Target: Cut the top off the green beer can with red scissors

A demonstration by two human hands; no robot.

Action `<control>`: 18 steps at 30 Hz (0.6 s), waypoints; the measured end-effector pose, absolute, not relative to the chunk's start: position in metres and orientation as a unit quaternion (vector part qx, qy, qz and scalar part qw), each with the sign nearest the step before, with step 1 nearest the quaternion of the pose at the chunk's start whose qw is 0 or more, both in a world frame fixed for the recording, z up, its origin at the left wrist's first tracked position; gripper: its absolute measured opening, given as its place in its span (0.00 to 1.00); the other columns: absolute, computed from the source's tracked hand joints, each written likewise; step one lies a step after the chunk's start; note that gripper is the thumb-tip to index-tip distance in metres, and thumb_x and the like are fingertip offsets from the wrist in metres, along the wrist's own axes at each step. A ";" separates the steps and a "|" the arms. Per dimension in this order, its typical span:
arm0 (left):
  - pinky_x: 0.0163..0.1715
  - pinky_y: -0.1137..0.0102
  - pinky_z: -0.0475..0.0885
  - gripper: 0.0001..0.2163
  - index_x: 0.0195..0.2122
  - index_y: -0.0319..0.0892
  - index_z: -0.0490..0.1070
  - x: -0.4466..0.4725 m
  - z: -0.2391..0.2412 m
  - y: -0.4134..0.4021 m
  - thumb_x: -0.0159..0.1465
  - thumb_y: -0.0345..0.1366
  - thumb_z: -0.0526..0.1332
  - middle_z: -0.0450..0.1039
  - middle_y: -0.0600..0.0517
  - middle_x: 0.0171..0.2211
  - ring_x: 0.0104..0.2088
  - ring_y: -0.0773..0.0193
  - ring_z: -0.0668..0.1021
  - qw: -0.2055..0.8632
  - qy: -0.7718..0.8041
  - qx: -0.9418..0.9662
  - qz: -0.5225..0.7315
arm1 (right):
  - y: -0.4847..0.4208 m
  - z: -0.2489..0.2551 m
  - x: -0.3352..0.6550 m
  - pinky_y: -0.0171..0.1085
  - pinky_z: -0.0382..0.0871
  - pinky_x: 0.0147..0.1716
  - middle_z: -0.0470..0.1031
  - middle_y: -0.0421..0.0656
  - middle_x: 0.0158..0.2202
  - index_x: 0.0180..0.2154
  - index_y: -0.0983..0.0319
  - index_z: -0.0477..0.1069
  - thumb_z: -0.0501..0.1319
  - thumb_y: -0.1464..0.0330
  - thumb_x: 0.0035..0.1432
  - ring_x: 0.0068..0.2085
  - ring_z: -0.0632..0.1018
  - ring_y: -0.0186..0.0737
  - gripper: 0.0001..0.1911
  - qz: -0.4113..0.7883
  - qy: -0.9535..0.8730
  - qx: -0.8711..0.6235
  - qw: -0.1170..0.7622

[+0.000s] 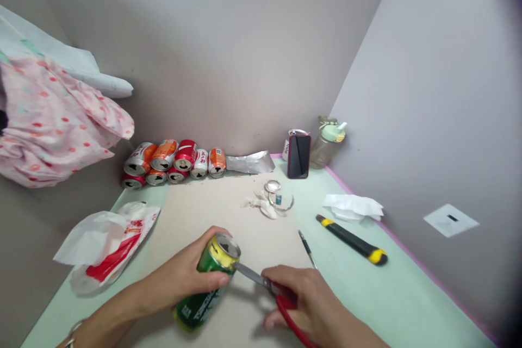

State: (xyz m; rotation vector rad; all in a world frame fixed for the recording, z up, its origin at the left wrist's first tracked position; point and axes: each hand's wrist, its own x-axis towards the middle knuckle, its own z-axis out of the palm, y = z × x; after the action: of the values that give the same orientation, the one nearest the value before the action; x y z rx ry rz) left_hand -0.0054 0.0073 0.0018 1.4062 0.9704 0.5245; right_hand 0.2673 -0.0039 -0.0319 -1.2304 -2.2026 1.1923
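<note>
My left hand (185, 274) is wrapped round a green drinks can (206, 285) that lies tilted on the beige board (228, 212), its silver top turned up and away from me. My right hand (310, 302) is closed on red-handled scissors (265, 283). The scissor blades reach left and their tips touch the can's side just below the rim. Part of the red handle is hidden by my fingers.
A yellow-and-black utility knife (353, 240) and a pen (306, 249) lie to the right. Cut can pieces and tissue (272, 201) sit mid-table. Several stacked cans (173, 162), a metal sheet (250, 163), a phone (299, 156), a bottle (328, 144), a plastic bag (108, 242), crumpled tissue (353, 207).
</note>
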 end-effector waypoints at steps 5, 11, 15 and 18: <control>0.42 0.69 0.65 0.29 0.53 0.46 0.67 -0.009 0.007 0.006 0.54 0.52 0.70 0.69 0.52 0.43 0.44 0.57 0.70 0.711 0.332 0.603 0.142 | -0.011 -0.025 0.273 0.28 0.50 0.23 0.55 0.31 0.24 0.34 0.62 0.74 0.69 0.65 0.53 0.27 0.57 0.28 0.08 0.600 -0.723 -0.331 0.091; 0.45 0.68 0.67 0.25 0.54 0.45 0.66 -0.006 -0.004 0.008 0.59 0.49 0.68 0.71 0.51 0.45 0.47 0.55 0.72 0.626 0.405 0.632 0.211 | -0.011 -0.019 0.267 0.28 0.49 0.22 0.51 0.32 0.23 0.26 0.62 0.68 0.71 0.56 0.53 0.26 0.54 0.29 0.19 0.530 -0.734 -0.407 0.122; 0.47 0.66 0.67 0.26 0.54 0.45 0.65 0.001 -0.008 0.008 0.59 0.48 0.68 0.73 0.50 0.47 0.48 0.53 0.73 0.577 0.468 0.620 0.253 | -0.013 -0.030 0.263 0.30 0.51 0.23 0.61 0.32 0.21 0.28 0.61 0.70 0.61 0.43 0.58 0.23 0.59 0.30 0.27 0.308 -0.826 -0.428 0.197; 0.51 0.66 0.66 0.26 0.55 0.46 0.67 0.006 -0.008 0.006 0.58 0.49 0.68 0.74 0.50 0.50 0.51 0.52 0.73 0.610 0.461 0.589 0.261 | -0.014 -0.041 0.266 0.34 0.56 0.25 0.72 0.39 0.25 0.41 0.62 0.74 0.53 0.47 0.67 0.24 0.69 0.35 0.26 0.082 -0.877 -0.394 0.265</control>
State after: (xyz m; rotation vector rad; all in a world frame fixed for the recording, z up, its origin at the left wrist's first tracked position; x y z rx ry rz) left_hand 0.0060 0.0056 -0.0083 1.3606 1.0639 0.6022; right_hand 0.2658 -0.0143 -0.0405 -1.0633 -2.3683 0.2210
